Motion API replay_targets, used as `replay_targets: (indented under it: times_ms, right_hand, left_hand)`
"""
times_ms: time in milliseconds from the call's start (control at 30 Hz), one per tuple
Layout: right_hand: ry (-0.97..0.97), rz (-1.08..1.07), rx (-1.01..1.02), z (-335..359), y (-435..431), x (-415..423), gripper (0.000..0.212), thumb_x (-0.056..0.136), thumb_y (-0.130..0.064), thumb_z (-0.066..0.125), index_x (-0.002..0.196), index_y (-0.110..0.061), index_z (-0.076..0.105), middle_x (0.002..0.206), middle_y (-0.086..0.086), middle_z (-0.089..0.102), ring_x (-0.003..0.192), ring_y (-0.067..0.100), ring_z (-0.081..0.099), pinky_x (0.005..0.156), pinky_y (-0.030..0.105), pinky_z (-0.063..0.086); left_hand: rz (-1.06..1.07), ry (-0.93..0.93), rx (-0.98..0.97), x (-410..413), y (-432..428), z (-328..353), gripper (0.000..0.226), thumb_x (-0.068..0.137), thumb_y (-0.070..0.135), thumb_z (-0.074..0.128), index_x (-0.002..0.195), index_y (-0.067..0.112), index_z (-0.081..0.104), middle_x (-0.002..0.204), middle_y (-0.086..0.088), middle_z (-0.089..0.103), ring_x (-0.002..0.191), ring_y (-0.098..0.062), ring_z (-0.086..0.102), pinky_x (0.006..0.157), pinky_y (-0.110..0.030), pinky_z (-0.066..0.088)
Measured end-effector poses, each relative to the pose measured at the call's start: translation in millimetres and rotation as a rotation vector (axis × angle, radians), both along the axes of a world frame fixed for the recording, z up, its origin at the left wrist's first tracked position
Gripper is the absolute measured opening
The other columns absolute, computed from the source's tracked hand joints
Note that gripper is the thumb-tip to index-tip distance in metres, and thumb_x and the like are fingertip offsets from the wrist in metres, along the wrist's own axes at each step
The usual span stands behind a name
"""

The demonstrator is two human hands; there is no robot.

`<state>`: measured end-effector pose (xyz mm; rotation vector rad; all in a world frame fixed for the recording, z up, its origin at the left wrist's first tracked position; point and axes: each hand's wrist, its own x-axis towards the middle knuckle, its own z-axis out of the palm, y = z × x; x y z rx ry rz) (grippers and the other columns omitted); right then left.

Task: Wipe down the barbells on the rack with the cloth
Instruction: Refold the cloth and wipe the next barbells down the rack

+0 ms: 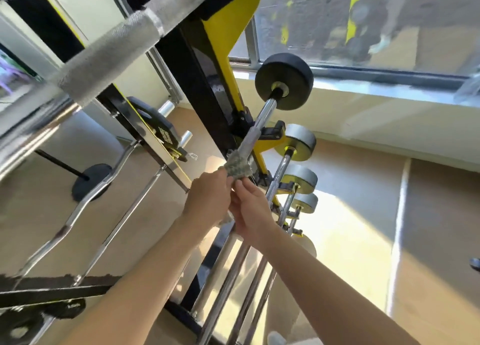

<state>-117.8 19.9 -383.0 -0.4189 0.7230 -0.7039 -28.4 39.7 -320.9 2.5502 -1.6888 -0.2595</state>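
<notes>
Cloth (237,166) on one barbell (259,121), two hands (207,199) (250,209)

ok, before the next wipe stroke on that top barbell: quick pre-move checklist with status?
1. Cloth wrapped round the barbell shaft: ok.
2. Left hand grips the cloth: ok.
3. Right hand pinches the cloth's lower edge: ok.
4. Barbell seated in the black cradle of the rack: ok.
5. Free run up to the black plate: not ok, the cradle sits between cloth and plate.
6. Shaft under the hands already clean: cannot tell, hidden.
</notes>
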Motion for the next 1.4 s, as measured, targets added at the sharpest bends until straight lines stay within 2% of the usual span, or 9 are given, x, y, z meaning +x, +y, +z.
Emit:
replay_targets:
  times_ms: [100, 367, 633, 767, 967, 1133, 1233, 1333, 1400]
  right_hand:
    - [0.002, -0.029, -0.001, 2.3, -23.1, 0.1, 0.026, 0.107, -0.012, 0.041, 0.123, -0.004, 0.06, 0.094, 0.008, 0.071, 0.072, 0.011, 0.072, 0.058, 0.024, 0.056]
    - [0.108, -0.148, -0.119, 8.6, -58.0, 5.8, 0.026, 0.106, -0.015, 0.045, 0.123, -0.016, 0.064, 0.119, 0.014, 0.07, 0.098, 0.019, 0.068, 0.074, 0.027, 0.056]
    - [0.087, 0.094, -0.148, 0.8, 17.2, -5.0, 0.027, 0.105, -0.015, 0.046, 0.126, -0.01, 0.064, 0.115, 0.013, 0.072, 0.1, 0.022, 0.07, 0.076, 0.03, 0.057]
    - [0.053, 0.059, -0.154, -1.7, 13.2, -2.0, 0.028, 0.104, -0.006, 0.046, 0.128, -0.008, 0.061, 0.121, 0.019, 0.068, 0.11, 0.03, 0.067, 0.092, 0.04, 0.057]
    - [0.098, -0.125, -0.243, 9.0, -39.7, 2.2, 0.026, 0.102, -0.003, 0.046, 0.119, -0.013, 0.065, 0.117, 0.013, 0.07, 0.112, 0.025, 0.067, 0.096, 0.035, 0.055]
    - [0.216, -0.187, -0.271, 13.2, -80.2, 3.1, 0.018, 0.097, -0.014, 0.049, 0.096, -0.018, 0.067, 0.109, 0.029, 0.062, 0.11, 0.049, 0.059, 0.092, 0.055, 0.052]
    - [0.161, -0.178, -0.279, 10.0, -79.2, -1.6, 0.02, 0.102, -0.02, 0.047, 0.103, -0.019, 0.066, 0.106, 0.018, 0.067, 0.103, 0.035, 0.063, 0.092, 0.053, 0.053]
    - [0.039, -0.15, -0.222, 9.2, -74.7, -5.6, 0.031, 0.107, -0.021, 0.041, 0.132, -0.026, 0.058, 0.124, 0.0, 0.068, 0.117, 0.014, 0.064, 0.092, 0.035, 0.056]
    - [0.004, -0.126, -0.187, 8.7, -70.4, -8.9, 0.034, 0.108, -0.021, 0.038, 0.135, -0.032, 0.055, 0.13, -0.001, 0.066, 0.119, 0.013, 0.063, 0.086, 0.029, 0.057]
  left_hand:
    - [-0.001, -0.008, -0.03, -0.8, -22.0, -3.6, 0.028, 0.107, 0.033, 0.035, 0.097, 0.014, 0.053, 0.088, -0.007, 0.057, 0.081, -0.022, 0.045, 0.071, -0.034, 0.032]
    - [-0.065, -0.005, -0.07, -2.5, -51.5, -6.3, 0.037, 0.108, 0.035, 0.033, 0.126, 0.012, 0.055, 0.095, -0.015, 0.067, 0.094, -0.037, 0.061, 0.068, -0.036, 0.035]
    - [-0.021, -0.134, 0.084, 11.7, 18.7, 3.0, 0.034, 0.105, 0.042, 0.035, 0.103, 0.019, 0.061, 0.077, 0.002, 0.053, 0.073, -0.02, 0.049, 0.065, -0.033, 0.035]
    - [-0.015, -0.117, -0.007, 7.1, 25.5, 5.0, 0.03, 0.105, 0.038, 0.04, 0.105, 0.019, 0.064, 0.077, 0.004, 0.057, 0.072, -0.018, 0.049, 0.065, -0.031, 0.035]
    - [-0.08, -0.044, -0.167, -6.8, -29.1, -0.8, 0.025, 0.106, 0.027, 0.042, 0.112, 0.014, 0.062, 0.091, -0.008, 0.071, 0.08, -0.027, 0.06, 0.07, -0.034, 0.043]
    - [-0.157, 0.052, -0.191, -15.0, -82.5, -12.8, 0.042, 0.106, 0.017, 0.042, 0.147, 0.008, 0.042, 0.124, -0.012, 0.064, 0.108, -0.031, 0.064, 0.091, -0.042, 0.053]
    - [-0.185, 0.058, -0.172, -14.8, -97.3, -16.9, 0.053, 0.104, 0.013, 0.042, 0.155, 0.007, 0.027, 0.138, -0.014, 0.053, 0.116, -0.033, 0.059, 0.096, -0.041, 0.05]
    - [-0.199, 0.074, -0.126, -10.8, -102.1, -15.1, 0.054, 0.105, 0.016, 0.038, 0.157, 0.009, 0.024, 0.139, -0.014, 0.052, 0.116, -0.035, 0.058, 0.097, -0.045, 0.049]
    - [-0.19, 0.102, -0.149, -11.1, -100.3, -11.0, 0.052, 0.106, 0.019, 0.037, 0.157, 0.011, 0.026, 0.137, -0.012, 0.056, 0.117, -0.033, 0.058, 0.097, -0.044, 0.049]
